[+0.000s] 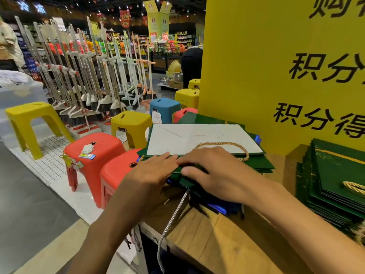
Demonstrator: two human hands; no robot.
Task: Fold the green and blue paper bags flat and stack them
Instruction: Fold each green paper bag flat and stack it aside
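**Two flat hands on the bag pile**

We see a pale wooden table (227, 240) in a shop, backed by a tall yellow signboard (256, 66) with black characters. Near the table's left edge, dark green paper bags (254, 165) lie flat on glossy blue paper bags (219, 209). Our left hand (152, 173) and right hand (217, 175) press on the green ones, fingers straight; neither grip closes round anything. A second green bag stack (335, 175) lies to the right. Beyond the table stand red plastic stools (102, 151) and racked brooms (83, 76).

Plastic stools (89, 149) stand on tiled floor before a broom rack (83, 76); yellow signboard (276, 66) at right.
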